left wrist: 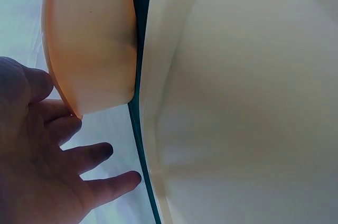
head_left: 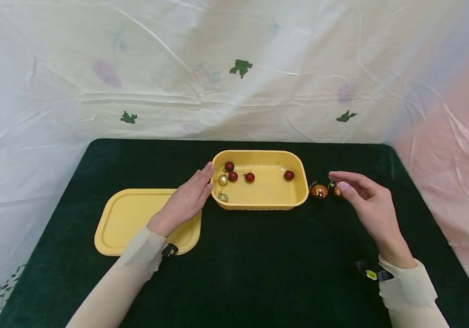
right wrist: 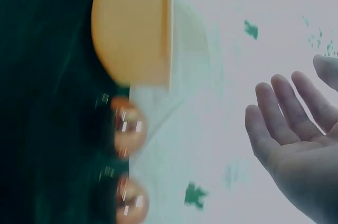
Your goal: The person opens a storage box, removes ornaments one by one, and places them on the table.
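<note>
A yellow plastic box stands open-topped at the back middle of the table. Several small red baubles lie inside it, with a shiny gold bauble and a glittery gold one at its left end. My left hand rests against the box's left rim, fingers mostly straight; in the left wrist view they spread at the rim's edge. Right of the box sit two shiny orange baubles. Over the farther one hovers my right hand, fingers loosely bent with nothing between them, its thumb partly hiding that bauble in the head view.
A yellow lid lies flat on the left, partly under my left forearm in the head view. Dark green cloth covers the table. Pale sheeting with green leaf shapes hangs behind and at both sides.
</note>
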Demonstrator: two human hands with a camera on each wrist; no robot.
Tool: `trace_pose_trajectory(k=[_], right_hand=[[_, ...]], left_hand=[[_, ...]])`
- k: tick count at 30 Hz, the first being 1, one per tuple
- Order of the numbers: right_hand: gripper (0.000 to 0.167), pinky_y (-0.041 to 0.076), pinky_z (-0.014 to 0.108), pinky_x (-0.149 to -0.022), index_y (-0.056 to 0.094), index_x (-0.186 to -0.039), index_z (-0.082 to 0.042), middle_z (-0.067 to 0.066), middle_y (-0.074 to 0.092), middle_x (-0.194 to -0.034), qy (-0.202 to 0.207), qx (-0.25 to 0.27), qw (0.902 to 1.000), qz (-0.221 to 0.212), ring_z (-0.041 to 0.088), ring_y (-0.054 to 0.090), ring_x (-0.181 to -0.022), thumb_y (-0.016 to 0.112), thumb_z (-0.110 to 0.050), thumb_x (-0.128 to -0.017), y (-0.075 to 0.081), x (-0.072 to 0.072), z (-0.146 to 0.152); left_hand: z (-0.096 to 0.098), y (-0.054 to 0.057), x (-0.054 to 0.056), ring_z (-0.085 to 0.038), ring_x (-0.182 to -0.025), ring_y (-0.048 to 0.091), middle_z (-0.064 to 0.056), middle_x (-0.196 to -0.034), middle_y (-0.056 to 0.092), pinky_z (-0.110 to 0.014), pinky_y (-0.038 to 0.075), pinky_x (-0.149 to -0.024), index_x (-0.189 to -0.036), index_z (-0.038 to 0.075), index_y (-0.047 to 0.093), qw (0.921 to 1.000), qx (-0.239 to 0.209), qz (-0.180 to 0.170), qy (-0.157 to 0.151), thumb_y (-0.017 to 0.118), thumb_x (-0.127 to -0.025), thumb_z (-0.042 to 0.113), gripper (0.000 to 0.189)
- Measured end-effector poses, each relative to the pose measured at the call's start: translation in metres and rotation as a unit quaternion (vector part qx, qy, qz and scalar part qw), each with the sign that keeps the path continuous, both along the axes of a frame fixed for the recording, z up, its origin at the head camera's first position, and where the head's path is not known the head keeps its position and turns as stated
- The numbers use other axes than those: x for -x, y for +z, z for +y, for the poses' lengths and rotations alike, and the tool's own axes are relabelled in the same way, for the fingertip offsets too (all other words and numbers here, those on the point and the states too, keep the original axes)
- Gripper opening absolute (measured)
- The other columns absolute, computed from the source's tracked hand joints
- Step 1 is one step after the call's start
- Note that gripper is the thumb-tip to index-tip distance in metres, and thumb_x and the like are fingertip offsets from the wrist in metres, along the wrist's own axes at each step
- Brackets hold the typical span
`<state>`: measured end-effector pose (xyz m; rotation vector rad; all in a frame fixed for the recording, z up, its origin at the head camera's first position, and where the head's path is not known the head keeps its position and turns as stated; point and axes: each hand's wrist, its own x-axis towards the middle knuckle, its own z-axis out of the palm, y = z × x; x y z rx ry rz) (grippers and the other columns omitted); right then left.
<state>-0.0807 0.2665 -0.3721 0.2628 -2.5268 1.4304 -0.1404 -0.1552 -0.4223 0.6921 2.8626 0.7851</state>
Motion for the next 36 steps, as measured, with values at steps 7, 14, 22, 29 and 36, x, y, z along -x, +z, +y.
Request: trace_pose_trajectory(k=[7, 14, 22, 29, 36], right_hand=[[0.030, 0.054, 0.017, -0.093, 0.068, -0.134, -0.010, 0.005, 0.069, -0.132, 0.094, 0.015, 0.9954, 0.014, 0.012, 0.066, -0.113, 0.062, -0.010, -0.105, 0.001, 0.012, -0.036], [0.030, 0.052, 0.024, -0.100, 0.068, -0.133, -0.014, 0.001, 0.067, -0.134, 0.148, 0.019, 0.9886, -0.018, 0.018, 0.064, -0.121, 0.065, -0.017, -0.104, -0.004, 0.023, -0.067], [0.035, 0.046, 0.052, -0.110, 0.067, -0.135, -0.017, -0.001, 0.065, -0.134, 0.196, -0.009, 0.9795, -0.047, 0.017, 0.060, -0.126, 0.067, -0.032, -0.103, -0.009, 0.038, -0.103], [0.038, 0.048, 0.050, -0.109, 0.067, -0.136, -0.015, 0.003, 0.066, -0.135, 0.225, -0.061, 0.9716, -0.040, 0.020, 0.060, -0.127, 0.068, -0.034, -0.102, -0.017, 0.055, -0.132], [0.040, 0.048, 0.050, -0.108, 0.066, -0.137, -0.013, 0.002, 0.067, -0.135, 0.248, -0.089, 0.9629, -0.059, 0.020, 0.062, -0.126, 0.067, -0.034, -0.103, -0.026, 0.071, -0.157]], left_hand=[[0.002, 0.001, -0.002, -0.029, -0.157, 0.020, -0.004, -0.173, 0.012, -0.047, 0.019, -0.126, -0.166, 0.010, 0.019, 1.0000, 0.000, -0.007, 0.007, 0.036, -0.114, 0.030, 0.058], [0.005, 0.002, -0.003, -0.029, -0.157, 0.021, -0.006, -0.173, 0.013, -0.047, 0.020, -0.126, -0.165, 0.008, 0.022, 0.9999, 0.003, 0.000, 0.010, 0.035, -0.114, 0.029, 0.057], [0.006, 0.004, -0.003, -0.029, -0.157, 0.020, -0.007, -0.173, 0.013, -0.047, 0.019, -0.126, -0.165, 0.007, 0.021, 0.9998, 0.011, -0.002, 0.014, 0.034, -0.115, 0.028, 0.057], [0.004, 0.004, -0.003, -0.028, -0.157, 0.020, -0.007, -0.173, 0.013, -0.047, 0.019, -0.127, -0.165, 0.007, 0.021, 0.9999, 0.011, 0.003, 0.012, 0.035, -0.115, 0.028, 0.056], [0.003, 0.003, -0.001, -0.029, -0.158, 0.019, -0.006, -0.173, 0.011, -0.047, 0.018, -0.127, -0.166, 0.009, 0.019, 0.9999, 0.006, -0.001, 0.009, 0.033, -0.115, 0.029, 0.057]])
